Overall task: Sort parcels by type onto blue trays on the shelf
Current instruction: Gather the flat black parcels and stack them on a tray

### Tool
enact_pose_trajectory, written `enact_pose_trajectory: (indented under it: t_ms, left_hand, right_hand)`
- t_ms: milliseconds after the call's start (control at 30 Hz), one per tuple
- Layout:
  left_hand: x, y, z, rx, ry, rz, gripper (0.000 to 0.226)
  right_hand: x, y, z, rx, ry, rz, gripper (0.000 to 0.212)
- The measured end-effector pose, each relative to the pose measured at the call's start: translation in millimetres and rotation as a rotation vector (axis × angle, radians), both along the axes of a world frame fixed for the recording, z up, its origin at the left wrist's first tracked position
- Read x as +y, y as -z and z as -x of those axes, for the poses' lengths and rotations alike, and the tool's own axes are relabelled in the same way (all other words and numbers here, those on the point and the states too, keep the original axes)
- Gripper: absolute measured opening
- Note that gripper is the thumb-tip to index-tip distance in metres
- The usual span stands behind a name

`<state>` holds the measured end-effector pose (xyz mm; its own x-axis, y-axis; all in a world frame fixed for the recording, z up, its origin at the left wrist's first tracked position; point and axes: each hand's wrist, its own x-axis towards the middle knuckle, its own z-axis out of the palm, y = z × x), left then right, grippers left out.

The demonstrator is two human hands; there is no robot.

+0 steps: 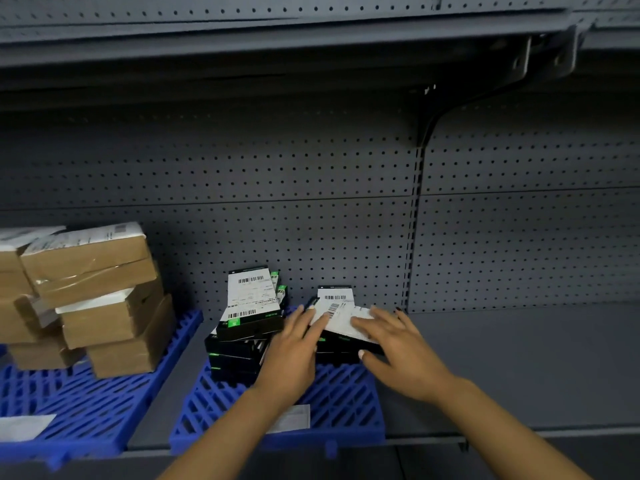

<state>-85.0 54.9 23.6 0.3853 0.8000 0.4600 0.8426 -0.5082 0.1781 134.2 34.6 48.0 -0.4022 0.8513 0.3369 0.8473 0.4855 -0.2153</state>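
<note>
Both hands rest flat-fingered on a black parcel [341, 327] at centre frame: left hand [294, 348], right hand [398, 344]. It lies on a blue tray [339, 400].

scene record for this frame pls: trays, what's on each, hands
left tray: blue tray, stacked brown parcels
middle tray: blue tray, black boxes with white labels
left hand: fingers straight, resting on the top black box of the right-hand pile
right hand: fingers flat on the same box's label, thumb at its front edge
shelf: grey, pegboard back
</note>
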Motion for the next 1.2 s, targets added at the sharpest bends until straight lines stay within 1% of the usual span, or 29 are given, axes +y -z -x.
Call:
enact_pose_trajectory:
  t_ms: [67,133,200,267,367,433,500,567,633,700,767,900,967,1033,1100,1200]
  left_hand:
    - [1.2,0.4,-4.1,0.02,0.073,-0.108,0.064]
    - [-0.2,-3.6,-7.6,0.02,0.104,-0.097,0.065]
    - [1.4,-8.2,-5.5,0.004,0.086,0.057,0.063]
    - [9.3,-7.4,-1.9,-0.001,0.084,0.113,0.062]
    - [20.3,-7.9,-1.9,-0.107,0.069,0.244,0.058]
    - [24.5,-8.9,-3.2,-0.149,0.046,0.326,0.061]
    - [25.4,-9.3,-3.2,-0.189,0.037,0.371,0.065]
    - [24.8,-8.6,0.3,-0.273,0.093,0.384,0.065]
    - [21.8,-7.8,5.2,-0.3,0.198,0.373,0.068]
    - [21.2,-7.3,9.7,-0.219,0.249,0.354,0.076]
    - [24.7,-6.2,12.0,-0.155,0.255,0.33,0.072]
    - [29.8,-1.8,13.9,-0.173,0.246,0.378,0.059]
    - [33.5,1.4,15.0,-0.234,0.242,0.454,0.057]
    - [39.5,2.1,14.7,-0.273,0.254,0.521,0.056]
    - [45.0,0.5,13.4,-0.259,0.244,0.545,0.056]
    - [44.7,-3.0,9.3,-0.262,0.237,0.555,0.057]
  right_hand:
    - [-0.7,0.0,-2.5,0.011,0.024,-0.005,0.054]
    - [-1.5,1.3,-3.4,0.014,0.032,0.005,0.053]
    - [-2.9,2.1,-1.5,0.008,0.016,0.008,0.053]
    - [-4.5,1.4,0.1,0.014,-0.008,-0.015,0.054]
    - [-4.0,0.8,-5.5,0.041,0.021,-0.04,0.071]
    - [-4.1,3.0,-11.0,0.051,0.063,-0.001,0.077]
    - [-5.6,6.9,-12.0,0.042,0.062,0.05,0.078]
    - [-6.6,10.7,-7.7,0.053,0.044,0.074,0.073]
    - [-4.7,14.3,-1.8,0.064,0.03,0.036,0.061]
    - [-0.5,16.9,1.6,0.069,0.041,-0.011,0.051]
    - [3.4,17.5,3.0,0.081,0.056,-0.031,0.046]
    - [12.9,16.8,4.9,0.068,0.072,-0.032,0.047]
    - [17.9,17.9,7.4,0.077,0.075,-0.008,0.048]
    - [22.3,18.5,10.9,0.135,0.057,0.026,0.047]
    - [27.0,17.2,14.2,0.191,0.048,0.052,0.046]
    - [34.9,14.2,14.4,0.186,0.057,0.067,0.045]
